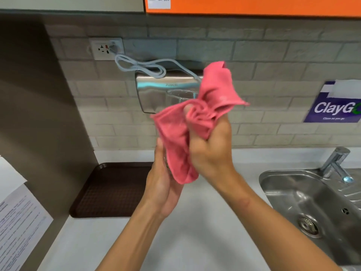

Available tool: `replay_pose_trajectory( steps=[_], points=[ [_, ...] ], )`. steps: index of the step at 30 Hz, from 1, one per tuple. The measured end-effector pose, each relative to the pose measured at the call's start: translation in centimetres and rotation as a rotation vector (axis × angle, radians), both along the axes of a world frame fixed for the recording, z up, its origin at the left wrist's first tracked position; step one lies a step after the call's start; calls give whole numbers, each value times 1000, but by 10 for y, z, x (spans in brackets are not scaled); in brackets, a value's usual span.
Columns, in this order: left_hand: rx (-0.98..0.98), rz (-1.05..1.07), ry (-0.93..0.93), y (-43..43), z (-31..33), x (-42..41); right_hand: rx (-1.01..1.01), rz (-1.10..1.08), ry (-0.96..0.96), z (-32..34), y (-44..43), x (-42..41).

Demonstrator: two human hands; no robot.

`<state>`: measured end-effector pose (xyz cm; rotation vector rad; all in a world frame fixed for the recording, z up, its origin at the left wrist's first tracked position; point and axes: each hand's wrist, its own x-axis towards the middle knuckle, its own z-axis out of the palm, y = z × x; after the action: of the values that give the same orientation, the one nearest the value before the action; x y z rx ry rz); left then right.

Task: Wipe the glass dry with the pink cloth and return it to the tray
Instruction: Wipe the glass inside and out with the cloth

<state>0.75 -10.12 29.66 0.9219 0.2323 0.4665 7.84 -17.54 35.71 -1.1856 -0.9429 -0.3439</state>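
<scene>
A clear glass (178, 96) is held up in front of me, its rim showing above the pink cloth (213, 90); most of its body is hidden by the cloth and my hands. My left hand (163, 184) grips the lower part of the glass from the left. My right hand (210, 145) is closed on a bunched part of the pink cloth, pressed against the glass. The cloth drapes over and around the glass. The dark brown tray (109, 190) lies on the counter at lower left, below my hands.
A steel sink (312, 202) with a tap (335, 163) sits at the right. A metal hand dryer (154, 89) with a cable hangs on the tiled wall behind the glass. Paper sheets (17, 218) stick to the left wall. The white counter (195, 231) runs beneath my arms.
</scene>
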Motion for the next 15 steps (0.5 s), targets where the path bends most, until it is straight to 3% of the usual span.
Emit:
replay_pose_trajectory(
  steps=[3,9,15],
  points=[
    [-28,16,-24,1,1,-1,20,151,204,10,-3,6],
    [-18,125,92,16,0,-5,-233,130,292,-41,-6,-1],
    [289,339,25,14,-11,-6,-145,-32,350,-45,-2,-5]
  ],
)
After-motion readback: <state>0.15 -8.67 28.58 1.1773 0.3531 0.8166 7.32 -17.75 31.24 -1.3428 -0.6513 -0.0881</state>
